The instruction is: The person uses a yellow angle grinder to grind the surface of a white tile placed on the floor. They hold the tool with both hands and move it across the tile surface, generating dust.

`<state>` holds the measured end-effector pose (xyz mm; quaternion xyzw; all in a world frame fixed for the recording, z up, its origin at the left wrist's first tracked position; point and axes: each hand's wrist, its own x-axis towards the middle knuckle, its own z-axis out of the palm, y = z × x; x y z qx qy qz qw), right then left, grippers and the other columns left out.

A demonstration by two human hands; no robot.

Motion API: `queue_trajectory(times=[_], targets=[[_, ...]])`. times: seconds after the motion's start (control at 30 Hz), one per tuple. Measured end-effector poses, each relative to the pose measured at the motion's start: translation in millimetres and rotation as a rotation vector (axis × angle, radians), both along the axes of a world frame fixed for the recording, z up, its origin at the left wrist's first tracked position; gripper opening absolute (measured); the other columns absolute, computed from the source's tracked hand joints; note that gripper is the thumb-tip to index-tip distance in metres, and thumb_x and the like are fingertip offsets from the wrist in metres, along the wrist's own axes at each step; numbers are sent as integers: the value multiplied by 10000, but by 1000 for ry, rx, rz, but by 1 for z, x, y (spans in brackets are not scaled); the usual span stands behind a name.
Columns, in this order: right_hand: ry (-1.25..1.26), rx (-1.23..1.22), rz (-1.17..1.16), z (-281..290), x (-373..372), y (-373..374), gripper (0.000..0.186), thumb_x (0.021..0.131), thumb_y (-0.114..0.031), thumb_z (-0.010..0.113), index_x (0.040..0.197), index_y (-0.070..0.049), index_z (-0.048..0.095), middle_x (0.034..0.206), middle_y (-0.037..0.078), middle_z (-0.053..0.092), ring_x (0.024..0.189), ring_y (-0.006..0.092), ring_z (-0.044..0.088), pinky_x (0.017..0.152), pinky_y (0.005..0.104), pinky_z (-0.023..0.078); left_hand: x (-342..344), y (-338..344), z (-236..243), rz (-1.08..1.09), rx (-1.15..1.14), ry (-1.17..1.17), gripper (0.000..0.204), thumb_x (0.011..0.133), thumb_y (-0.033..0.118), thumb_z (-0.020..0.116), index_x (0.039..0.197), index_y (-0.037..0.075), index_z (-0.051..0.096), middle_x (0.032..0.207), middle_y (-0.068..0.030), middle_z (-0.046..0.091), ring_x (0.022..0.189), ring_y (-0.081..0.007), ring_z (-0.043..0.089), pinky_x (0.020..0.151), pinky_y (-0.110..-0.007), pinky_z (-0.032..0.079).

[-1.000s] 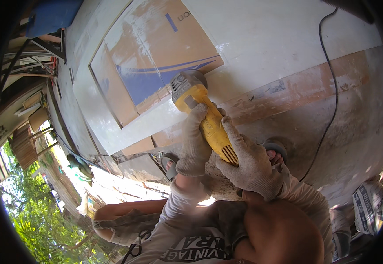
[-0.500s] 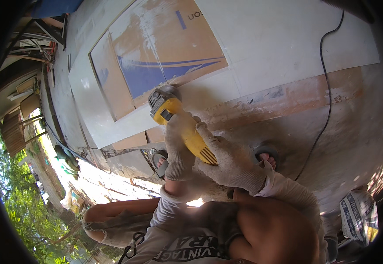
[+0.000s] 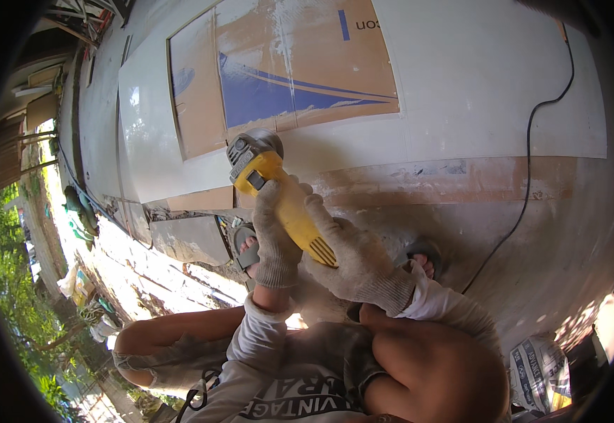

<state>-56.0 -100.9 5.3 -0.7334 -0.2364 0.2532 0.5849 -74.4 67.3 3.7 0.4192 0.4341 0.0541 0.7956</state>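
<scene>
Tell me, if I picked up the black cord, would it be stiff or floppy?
The cord would probably be floppy: it lies in loose bends. It looks thin, so it might feel light. Pushed, it would likely bend rather than roll, since it curves across the white sheet and the floor.

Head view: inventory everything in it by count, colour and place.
Angle grinder: one, yellow and grey, centre
Sheet with cutout: one, white, top
Cardboard: count unclear, brown and blue, in and beside the cutout
Power cord: one, black, right
Sack: one, white and grey, lower right
Foliage: uncounted, green, left
Sandals: two, grey, flanking the grinder's rear
Shirt: one, white, lower edge
Left hand: one, grey glove, around the grinder
Right hand: one, grey glove, on the grinder's rear
</scene>
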Motion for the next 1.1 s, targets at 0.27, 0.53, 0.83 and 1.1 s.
queue_trajectory(times=[0.27, 0.53, 0.83, 1.1], targets=[[-93, -5, -32, 2, -2, -10, 904, 931, -261, 794, 1693, -53, 355, 1132, 277, 719, 860, 427, 768, 729, 498, 624, -6, -5, -14, 40, -98, 12, 595, 942, 496, 739, 1252, 5, 609, 1029, -146, 703, 891, -282, 751, 812, -425, 648], [-10, -78, -120, 20, 5, -50, 907, 916, -153, 865, 1645, 74, 375, 1306, 347, 682, 1105, 458, 762, 900, 463, 627, 24, -39, -26, -148, -157, 42, 573, 946, 463, 759, 1254, 5, 603, 1042, -160, 705, 906, -287, 760, 815, -438, 666], [34, -135, -295, 19, 3, -77, 929, 880, -145, 896, 1613, 117, 389, 1321, 339, 690, 1137, 439, 764, 942, 434, 634, 53, -77, -25, -327, -167, 39, 584, 953, 443, 760, 1269, -19, 593, 1062, -180, 709, 930, -277, 755, 859, -435, 670], [101, -121, -349, 15, 8, -84, 946, 893, -173, 880, 1645, 74, 362, 1301, 355, 688, 1160, 456, 753, 962, 461, 623, 66, -80, -33, -388, -126, 95, 579, 937, 447, 771, 1254, -8, 605, 1025, -169, 711, 876, -286, 758, 823, -433, 671]])
